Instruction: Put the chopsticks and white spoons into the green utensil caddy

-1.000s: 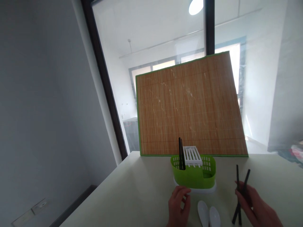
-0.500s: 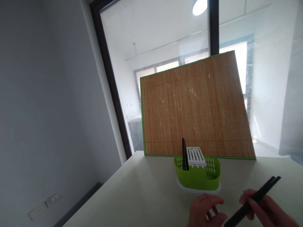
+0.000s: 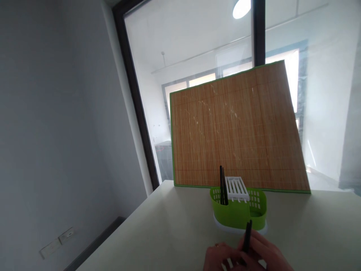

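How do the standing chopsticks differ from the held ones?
The standing chopsticks lean in the green holder; the held chopsticks are in the right hand. The standing chopsticks rise above its rim; the held chopsticks are partly hidden by fingers. Both sets are black.

Sticks in my right hand [image 3: 262, 248]: black and dark all over, smooth, looking matt; I cannot tell wood from plastic.
Holder [image 3: 234, 214] just beyond my hands: green plastic, smooth, with a soft sheen.
Rack [image 3: 237, 188] on the holder: white plastic, smooth.
Base [image 3: 225, 228] under the holder: white, smooth, plastic-looking.
Standing sticks [image 3: 223, 188] beyond my left hand [image 3: 221, 256]: black, smooth-looking.
Tabletop [image 3: 169, 226] under and around my hands: pale, smooth, faintly satin.
Mat [image 3: 234, 131] farther beyond: slatted, wood-like, ribbed, with glossy flecks.
Pane [image 3: 191, 45] behind the mat: clear, glossy glass.
Wall [image 3: 70, 113] to my left: matt, smooth.
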Action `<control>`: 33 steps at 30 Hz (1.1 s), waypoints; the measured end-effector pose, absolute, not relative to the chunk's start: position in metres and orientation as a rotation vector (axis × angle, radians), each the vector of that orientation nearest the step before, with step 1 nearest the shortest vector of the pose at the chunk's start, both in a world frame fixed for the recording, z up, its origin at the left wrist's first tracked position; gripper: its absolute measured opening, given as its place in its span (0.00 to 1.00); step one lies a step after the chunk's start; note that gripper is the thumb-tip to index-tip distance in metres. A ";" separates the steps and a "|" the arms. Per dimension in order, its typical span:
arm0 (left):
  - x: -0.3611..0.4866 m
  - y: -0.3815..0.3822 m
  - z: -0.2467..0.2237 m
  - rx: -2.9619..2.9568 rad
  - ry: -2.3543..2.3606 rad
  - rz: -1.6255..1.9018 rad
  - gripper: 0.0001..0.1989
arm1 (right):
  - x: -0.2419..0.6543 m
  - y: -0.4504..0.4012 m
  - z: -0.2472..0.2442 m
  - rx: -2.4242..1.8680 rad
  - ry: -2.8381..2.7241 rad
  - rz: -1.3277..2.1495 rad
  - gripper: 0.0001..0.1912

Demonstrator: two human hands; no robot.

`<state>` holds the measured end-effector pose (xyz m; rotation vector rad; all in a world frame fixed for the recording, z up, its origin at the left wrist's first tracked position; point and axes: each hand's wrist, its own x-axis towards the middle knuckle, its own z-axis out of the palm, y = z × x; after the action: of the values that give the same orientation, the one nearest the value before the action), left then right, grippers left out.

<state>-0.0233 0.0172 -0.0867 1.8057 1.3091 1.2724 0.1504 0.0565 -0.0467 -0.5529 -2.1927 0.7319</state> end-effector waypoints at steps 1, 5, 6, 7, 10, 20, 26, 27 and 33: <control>-0.027 0.017 -0.090 1.800 1.318 1.287 0.08 | 0.145 0.058 -0.048 -0.542 -2.211 0.738 0.12; -0.037 0.015 -0.097 1.774 1.356 1.321 0.08 | 0.129 0.057 -0.048 -0.523 -2.233 0.730 0.11; -0.038 0.015 -0.098 1.774 1.359 1.316 0.08 | 0.127 0.056 -0.047 -0.518 -2.211 0.723 0.11; -0.039 0.015 -0.097 1.775 1.357 1.311 0.09 | 0.126 0.054 -0.045 -0.519 -2.175 0.714 0.10; -0.039 0.013 -0.093 1.768 1.328 1.298 0.10 | 0.125 0.052 -0.037 -0.562 -2.049 0.666 0.09; -0.044 0.013 -0.094 1.744 1.265 1.391 0.11 | 0.125 0.055 -0.018 -0.548 -2.186 0.547 0.12; -0.039 0.014 -0.084 1.809 1.240 1.480 0.09 | 0.124 0.056 -0.019 -0.535 -2.242 0.558 0.12; -0.037 0.014 -0.082 1.832 1.235 1.490 0.08 | 0.124 0.056 -0.019 -0.532 -2.247 0.562 0.12; -0.043 0.008 -0.048 1.857 1.307 1.544 0.08 | 0.142 0.056 -0.025 -0.582 -2.172 0.511 0.10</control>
<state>-0.0427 0.0079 -0.0483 1.8573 1.3066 1.5441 0.1419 0.0562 -0.0246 -0.5816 -2.1715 0.5110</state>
